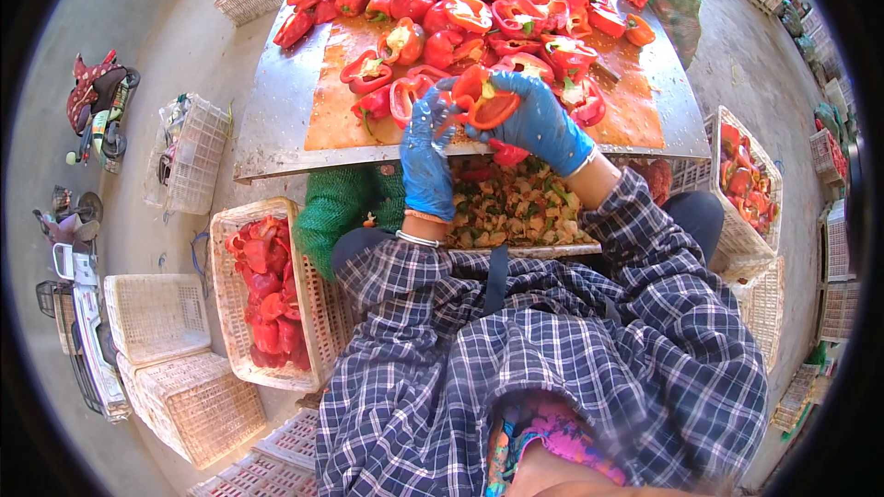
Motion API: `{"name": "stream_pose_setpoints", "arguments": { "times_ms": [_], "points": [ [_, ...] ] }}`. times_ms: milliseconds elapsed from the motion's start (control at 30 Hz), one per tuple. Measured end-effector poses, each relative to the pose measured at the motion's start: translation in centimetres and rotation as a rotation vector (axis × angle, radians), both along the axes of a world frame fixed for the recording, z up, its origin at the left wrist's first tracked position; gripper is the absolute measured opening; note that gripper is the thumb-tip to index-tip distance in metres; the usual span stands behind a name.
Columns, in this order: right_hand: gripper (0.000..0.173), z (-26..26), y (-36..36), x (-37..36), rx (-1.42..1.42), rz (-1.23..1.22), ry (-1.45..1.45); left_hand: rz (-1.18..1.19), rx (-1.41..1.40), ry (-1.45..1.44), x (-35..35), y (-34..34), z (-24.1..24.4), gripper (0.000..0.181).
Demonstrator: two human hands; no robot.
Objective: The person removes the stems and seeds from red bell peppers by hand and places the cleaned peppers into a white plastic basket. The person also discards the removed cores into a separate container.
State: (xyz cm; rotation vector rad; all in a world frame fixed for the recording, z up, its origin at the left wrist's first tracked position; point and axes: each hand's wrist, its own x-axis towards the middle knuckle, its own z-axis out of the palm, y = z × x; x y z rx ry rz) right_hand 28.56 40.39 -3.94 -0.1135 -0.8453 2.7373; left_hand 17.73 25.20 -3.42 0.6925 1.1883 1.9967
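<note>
A red bell pepper half [489, 98], its cut side showing, is held above the table's near edge by my right hand [542, 114] in a blue glove. My left hand [427, 152], also in a blue glove, is just left of the pepper half with its fingers bent towards it. Whether those fingers grip anything is hard to make out. Beyond both hands lies a large heap of red peppers [442, 14], many cut in half with cores and seeds showing. They rest on an orange-brown board [331, 110] on the metal table [276, 117].
Below the table edge, a container holds pepper cores and trimmings [514, 210]. Crates of red pepper pieces stand at left [219, 290] and right [718, 152]. Green mesh sacks lie under the table [331, 203] and at its far right [673, 0]. Stacked crates [200, 407] stand lower left.
</note>
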Motion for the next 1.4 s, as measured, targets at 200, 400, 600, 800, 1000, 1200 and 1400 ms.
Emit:
{"name": "stream_pose_setpoints", "arguments": {
  "times_ms": [200, 400, 600, 800, 1000, 1200, 1400],
  "points": [
    [0.04, -0.3, -3.5, 2.5, 1.267, -0.395, -0.381, -0.24, 0.154, -0.679, 4.9, -1.2, -0.4, 0.051],
    [0.047, 1.9, -6.8, 6.7, 1.803, -0.756, -0.541, -0.173, 0.186, -0.813, 7.0, -1.8, -2.6, 0.039],
    [0.04, -1.0, -8.7, 10.5, 1.852, -0.731, -0.603, -0.107, 0.031, -0.658, 11.4, -2.6, -4.0, 0.034],
    [0.026, -4.6, -9.9, 13.5, 1.882, -0.679, -0.687, -0.212, -0.039, -0.641, 13.9, -4.5, -8.1, 0.035],
    [0.019, -7.6, -9.9, 14.0, 1.603, -0.726, -0.608, -0.15, -0.133, -0.441, 14.0, -4.8, -8.9, 0.029],
    [0.021, -8.5, -6.8, 15.8, 0.233, -0.335, -0.449, -0.244, -0.092, -0.663, 13.4, -5.4, -9.6, 0.038],
    [0.023, -8.6, -5.7, 18.4, 0.489, -0.602, -0.404, -0.276, 0.004, -0.605, 13.3, -5.1, -8.2, 0.05]
  ]
}}
